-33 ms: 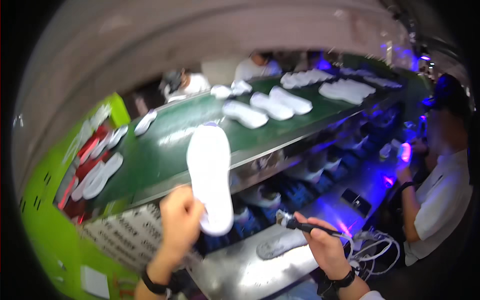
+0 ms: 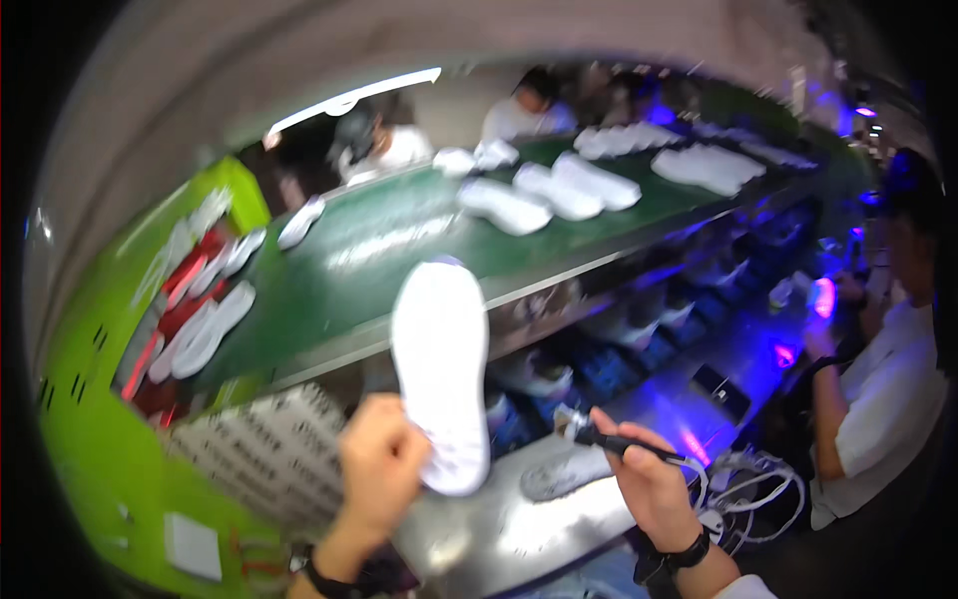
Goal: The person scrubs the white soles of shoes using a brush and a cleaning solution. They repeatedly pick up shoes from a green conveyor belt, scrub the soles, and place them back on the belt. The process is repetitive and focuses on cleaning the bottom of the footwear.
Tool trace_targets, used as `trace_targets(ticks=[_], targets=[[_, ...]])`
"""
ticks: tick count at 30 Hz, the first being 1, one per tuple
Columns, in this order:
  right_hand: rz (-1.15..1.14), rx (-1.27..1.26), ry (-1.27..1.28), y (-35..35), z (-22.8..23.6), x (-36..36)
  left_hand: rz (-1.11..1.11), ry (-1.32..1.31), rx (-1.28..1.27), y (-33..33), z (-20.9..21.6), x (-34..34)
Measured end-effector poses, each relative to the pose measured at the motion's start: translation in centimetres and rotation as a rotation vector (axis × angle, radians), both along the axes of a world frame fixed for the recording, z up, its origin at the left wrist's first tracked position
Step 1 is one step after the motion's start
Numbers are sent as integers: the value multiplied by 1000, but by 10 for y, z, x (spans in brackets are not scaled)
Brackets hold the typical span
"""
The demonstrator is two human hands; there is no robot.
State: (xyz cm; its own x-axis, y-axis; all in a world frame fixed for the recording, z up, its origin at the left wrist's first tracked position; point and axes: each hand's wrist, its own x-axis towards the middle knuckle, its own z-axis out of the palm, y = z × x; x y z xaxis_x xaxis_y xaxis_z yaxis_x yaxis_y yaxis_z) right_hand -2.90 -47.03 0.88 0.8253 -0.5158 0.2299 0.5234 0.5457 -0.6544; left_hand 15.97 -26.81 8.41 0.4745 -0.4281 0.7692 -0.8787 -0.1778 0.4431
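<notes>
Upright in front of me stands a white shoe sole (image 2: 439, 374), pinched at its lower left edge by my left hand (image 2: 382, 461). My right hand (image 2: 649, 479) is closed round a slim black tool (image 2: 624, 442) with a pale, metallic-looking tip and a whitish cord at its rear. The tip points left, toward the sole, with a gap between them. Beneath the tool, a greyish sole-shaped piece (image 2: 564, 473) lies on the shiny metal worktop (image 2: 469, 539).
Beyond the worktop runs a green conveyor belt (image 2: 329, 290) bearing several white soles (image 2: 504, 207). More soles (image 2: 215, 329) lie by a red area at left. A dark phone-like object (image 2: 720, 392) and coiled white cables (image 2: 753, 489) sit at right, beside a co-worker (image 2: 888, 399).
The view has shifted, so the belt appears higher. The held sole sits slightly lower and farther right in the picture. Both hands keep their grips.
</notes>
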Motion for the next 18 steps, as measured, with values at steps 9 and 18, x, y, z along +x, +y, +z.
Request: trace_targets(ticks=[9, 18], targets=[[225, 492, 447, 99, -92, 46, 29, 438, 16, 101, -186, -106], [214, 376, 544, 78, -105, 38, 448, 318, 272, 230, -252, -126]])
